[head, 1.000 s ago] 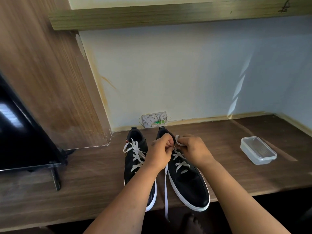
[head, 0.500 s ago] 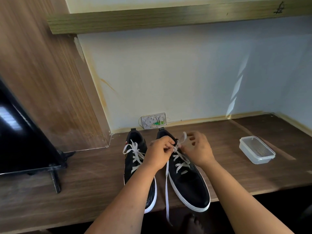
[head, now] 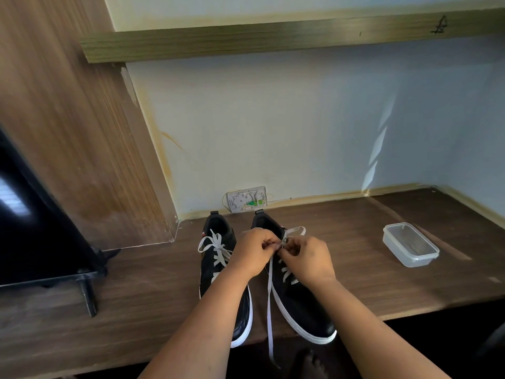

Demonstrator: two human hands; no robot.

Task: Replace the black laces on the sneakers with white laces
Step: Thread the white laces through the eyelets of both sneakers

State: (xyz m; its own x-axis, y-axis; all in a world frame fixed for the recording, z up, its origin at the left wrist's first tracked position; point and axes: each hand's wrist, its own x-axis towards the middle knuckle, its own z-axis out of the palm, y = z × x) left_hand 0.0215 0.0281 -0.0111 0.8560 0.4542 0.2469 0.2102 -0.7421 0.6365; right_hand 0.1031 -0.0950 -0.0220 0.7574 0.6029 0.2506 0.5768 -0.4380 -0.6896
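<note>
Two black sneakers with white soles stand side by side on the wooden desk, toes toward me. The left sneaker (head: 218,258) carries a white lace tied in a bow. Over the top eyelets of the right sneaker (head: 303,305) my left hand (head: 252,254) and my right hand (head: 310,258) meet, each pinching the white lace (head: 270,299). One loose end hangs down past the desk's front edge; a loop (head: 295,231) sticks out above my right hand. No black laces are in view.
A clear lidded plastic box (head: 410,244) sits on the desk (head: 382,283) at the right. A black screen on a stand (head: 41,242) fills the left. A white wall socket (head: 247,198) is behind the shoes. A bare foot (head: 311,362) shows below the desk edge.
My right hand dropped from its raised, spread pose and closed in against my left hand, pinching the lace at the top eyelets. The lace loop now lies above my right hand.
</note>
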